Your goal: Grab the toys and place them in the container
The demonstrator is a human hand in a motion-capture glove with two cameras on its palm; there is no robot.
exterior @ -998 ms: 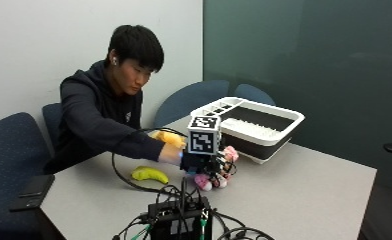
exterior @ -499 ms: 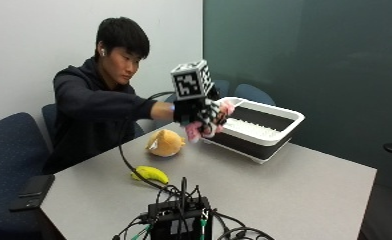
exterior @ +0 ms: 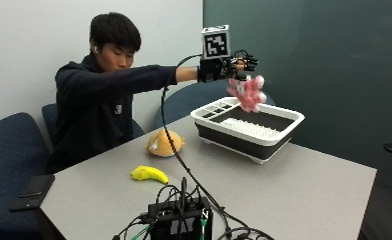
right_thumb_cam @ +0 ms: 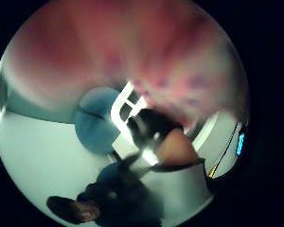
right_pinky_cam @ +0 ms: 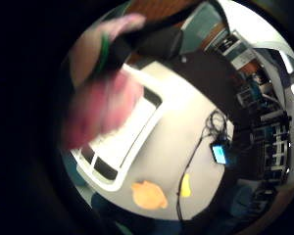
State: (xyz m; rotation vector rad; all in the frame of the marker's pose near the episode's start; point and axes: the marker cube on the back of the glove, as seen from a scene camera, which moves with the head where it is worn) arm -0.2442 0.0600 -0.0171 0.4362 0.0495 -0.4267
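Observation:
In the outside view my gloved right hand [exterior: 228, 67] is stretched out high over the white and black container [exterior: 286, 116]. A pink plush toy [exterior: 247, 93] dangles from its curled fingers, just above the container's near end. The little finger side palm view has the pink toy [right_pinky_cam: 105, 105] close to the palm, a black finger across its top, and the container [right_pinky_cam: 116, 182] far below. The pink toy [right_thumb_cam: 132, 61] fills most of the thumb side palm view. An orange plush toy [exterior: 164, 144] and a yellow banana toy [exterior: 149, 174] lie on the grey table.
A black box with cables [exterior: 179, 220] sits at the table's front edge, and a cable runs from it up to my hand. A dark phone [exterior: 33, 186] lies at the left corner. Blue chairs stand behind the table.
My hand has risen from the table with the pink toy and swung right to a spot over the container. The orange plush and the banana stayed put.

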